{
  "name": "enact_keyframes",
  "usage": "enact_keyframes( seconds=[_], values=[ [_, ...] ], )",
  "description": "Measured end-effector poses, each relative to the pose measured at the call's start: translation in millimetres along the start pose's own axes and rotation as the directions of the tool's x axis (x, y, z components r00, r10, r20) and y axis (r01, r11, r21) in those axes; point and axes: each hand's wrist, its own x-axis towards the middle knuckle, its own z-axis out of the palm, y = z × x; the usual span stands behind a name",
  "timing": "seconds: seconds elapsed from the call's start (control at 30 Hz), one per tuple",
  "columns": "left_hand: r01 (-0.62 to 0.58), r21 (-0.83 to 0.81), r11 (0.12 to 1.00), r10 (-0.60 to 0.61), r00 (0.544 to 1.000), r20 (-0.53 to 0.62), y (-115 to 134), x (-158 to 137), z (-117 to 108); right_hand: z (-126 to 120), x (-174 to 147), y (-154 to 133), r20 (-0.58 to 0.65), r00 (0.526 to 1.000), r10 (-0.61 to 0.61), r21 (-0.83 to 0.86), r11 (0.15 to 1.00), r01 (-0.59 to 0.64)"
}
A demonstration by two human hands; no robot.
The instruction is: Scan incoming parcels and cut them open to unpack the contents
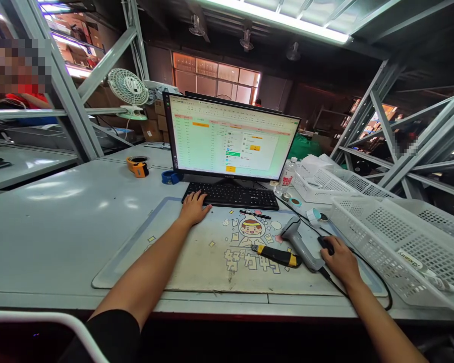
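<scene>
My left hand [193, 208] rests with spread fingers on the left end of a black keyboard [234, 195]. Behind the keyboard stands a monitor [200, 146] showing a spreadsheet and a chat window. On the right, my right hand [340, 259] is wrapped over a black computer mouse [326, 245] at the edge of the printed desk mat [196, 262]. Just left of that hand lies a grey barcode scanner [302, 247], its cable running under my wrist. A yellow-and-black utility knife [278, 255] lies beside the scanner, and a black pen [254, 215] sits below the keyboard.
White plastic baskets [386, 227] line the right side of the table. A plastic bottle [288, 174] and small tape rolls [314, 216] stand near them. Left of the monitor are an orange tape dispenser [138, 166] and a blue roll [170, 177]. A clip fan [127, 86] hangs on the metal frame.
</scene>
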Motion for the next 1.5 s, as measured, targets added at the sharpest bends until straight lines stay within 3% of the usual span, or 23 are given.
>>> enact_keyframes(
  seconds=[0.63,0.97,1.23,1.5],
  values=[
    [0.007,-0.023,1.000,-0.007,1.000,0.013,1,1,-1,1,0,0,0.008,0.999,0.045,-0.024,0.999,-0.045],
    [0.022,-0.057,0.998,-0.022,1.000,0.009,6,-5,-6,29,4,38,0.037,0.994,-0.101,0.095,0.991,0.097],
    [0.029,-0.081,0.996,-0.026,0.999,0.033,7,-9,-11,34,2,33,-0.009,0.996,-0.093,0.138,0.986,0.093],
    [0.031,-0.081,0.996,-0.027,0.998,0.049,9,-11,-16,34,3,36,0.024,0.998,-0.064,0.111,0.992,0.061]
  ],
)
